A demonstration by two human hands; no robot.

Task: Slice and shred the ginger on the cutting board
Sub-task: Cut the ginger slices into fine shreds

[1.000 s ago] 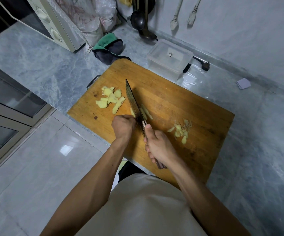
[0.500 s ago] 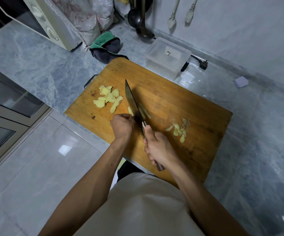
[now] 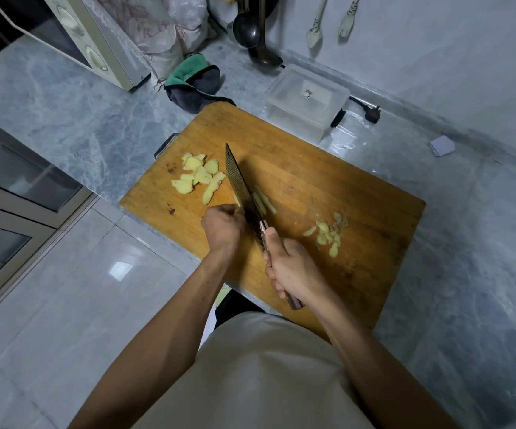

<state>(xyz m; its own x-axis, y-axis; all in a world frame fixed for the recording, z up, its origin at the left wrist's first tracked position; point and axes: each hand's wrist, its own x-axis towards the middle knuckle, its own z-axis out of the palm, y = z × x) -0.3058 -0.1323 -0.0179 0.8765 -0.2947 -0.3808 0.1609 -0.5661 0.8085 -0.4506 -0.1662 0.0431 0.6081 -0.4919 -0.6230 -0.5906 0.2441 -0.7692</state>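
Cleaver barely shifted; right hand grips it, curled left hand hides ginger.

The left hand and the cleaver hide the ginger being cut; the microwave runs off the top edge.

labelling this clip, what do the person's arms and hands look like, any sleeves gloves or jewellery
Both forearms are bare up to the frame edge, with no sleeves in view. The left hand and right hand wear no gloves, and no rings, watch or bracelet show. A pale, cream-coloured top covers the torso.
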